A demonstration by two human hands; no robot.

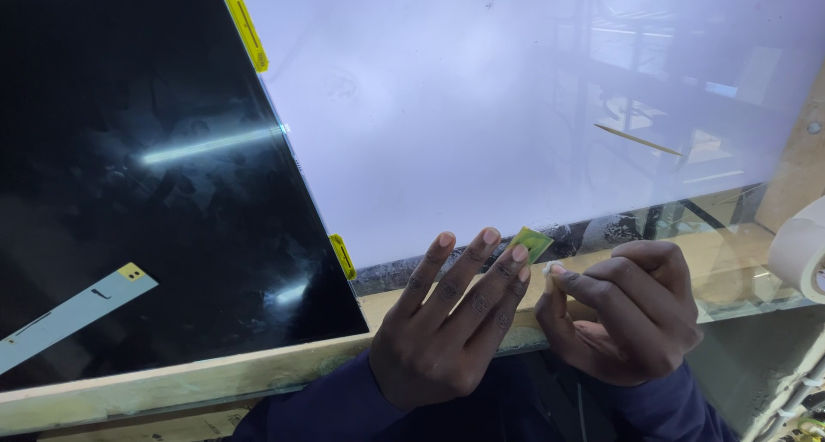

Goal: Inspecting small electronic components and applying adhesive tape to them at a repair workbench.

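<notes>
A small green tab (532,242), thin and rectangular like a piece of tape or film, is held at the near edge of a large white translucent sheet (481,107), just above the wooden bench edge (172,382). It is supported behind the fingertips of the left hand (447,322), whose fingers are spread flat and apart, pressed toward the sheet's lower border. The right hand (627,322) is closed into a loose fist just beside the tab, with thumb and forefinger pinched together on a tiny white scrap (548,268); what that scrap is cannot be told.

The step in hand is judged to be the peeling or placing of the tab at the sheet's near edge. The next move would call for the tab to be steadied by the left fingertips while a fine pinch is kept by the right, so that the thin piece is neither creased nor dropped.

To the left, a dark glossy panel (146,193) is laid on the bench, overlapped along its right edge by the white sheet. Two yellow tabs (342,256) are seen along that shared edge, one near the far corner and one near the near corner. A pale strip with a yellow end (73,313) lies on the panel's near left part. A thin wooden stick (640,140) rests on the sheet toward the right, and a roll of pale tape (803,249) stands at the right edge.
</notes>
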